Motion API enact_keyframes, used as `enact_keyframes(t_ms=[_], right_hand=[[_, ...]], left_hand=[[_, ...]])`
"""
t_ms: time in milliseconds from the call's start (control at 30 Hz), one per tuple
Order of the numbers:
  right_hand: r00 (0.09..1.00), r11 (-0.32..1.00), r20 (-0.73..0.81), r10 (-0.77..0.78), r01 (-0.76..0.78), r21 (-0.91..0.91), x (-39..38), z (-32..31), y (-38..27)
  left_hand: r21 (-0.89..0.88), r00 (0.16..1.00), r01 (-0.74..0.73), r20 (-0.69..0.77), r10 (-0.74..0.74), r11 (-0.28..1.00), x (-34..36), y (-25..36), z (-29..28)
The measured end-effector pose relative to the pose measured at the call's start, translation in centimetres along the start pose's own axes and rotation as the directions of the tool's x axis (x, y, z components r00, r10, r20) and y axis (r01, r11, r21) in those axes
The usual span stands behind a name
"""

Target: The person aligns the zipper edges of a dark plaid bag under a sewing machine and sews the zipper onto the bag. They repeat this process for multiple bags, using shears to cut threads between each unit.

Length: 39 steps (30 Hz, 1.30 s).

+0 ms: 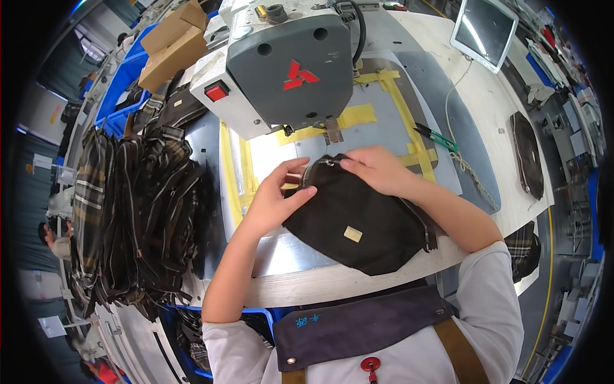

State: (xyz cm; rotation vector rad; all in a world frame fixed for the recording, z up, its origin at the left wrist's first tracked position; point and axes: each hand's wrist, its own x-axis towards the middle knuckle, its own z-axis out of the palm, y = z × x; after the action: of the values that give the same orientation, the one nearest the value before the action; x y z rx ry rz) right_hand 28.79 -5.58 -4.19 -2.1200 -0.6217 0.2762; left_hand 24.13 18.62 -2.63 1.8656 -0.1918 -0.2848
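Observation:
Both hands hold a dark brown fabric zipper pouch [368,211] over the near edge of the worktable, just in front of the sewing machine [291,70]. My left hand [281,195] is closed on its upper left edge, thumb on the cloth beside the zipper. At the top edge, my right hand [377,168] grips the pouch near the zipper end. A small pale label [353,234] sits on the pouch's front. Zipper teeth also show along its right side. The fingers behind the cloth are partly hidden.
A thick pile of dark and plaid pouches [144,217] lies left. Behind it stand a blue bin [118,118] and a cardboard box [173,45]. Green-handled snips [438,137] and a cord [474,173] lie right, with another pouch [527,157] beyond. A screen [485,32] stands back right.

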Motion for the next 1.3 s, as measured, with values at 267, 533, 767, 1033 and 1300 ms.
enact_keyframes(t_ms=[267,533,767,1033,1300], right_hand=[[0.998,0.999,0.039,-0.04,0.039,0.032,-0.6,0.7,-0.7],[0.99,0.994,0.126,0.057,-0.068,0.088,-0.1,-0.2,0.6],[0.975,0.978,0.218,0.037,-0.079,0.192,0.3,0.3,-0.3],[0.948,0.773,0.133,0.29,-0.314,0.551,0.3,0.1,0.6],[0.98,0.893,0.073,0.185,-0.199,0.405,0.3,0.0,-0.6]], left_hand=[[0.279,0.961,-0.266,0.004,0.276,0.923,2.6,0.7,2.0],[0.031,0.994,-0.069,-0.087,0.072,0.997,2.8,-1.2,1.4],[-0.168,0.975,-0.193,-0.143,0.17,0.967,3.2,-1.6,3.6],[0.121,0.97,-0.148,-0.174,0.167,0.982,3.9,-1.7,0.2],[0.346,0.998,-0.063,0.015,0.062,0.936,3.4,-1.0,0.9]])
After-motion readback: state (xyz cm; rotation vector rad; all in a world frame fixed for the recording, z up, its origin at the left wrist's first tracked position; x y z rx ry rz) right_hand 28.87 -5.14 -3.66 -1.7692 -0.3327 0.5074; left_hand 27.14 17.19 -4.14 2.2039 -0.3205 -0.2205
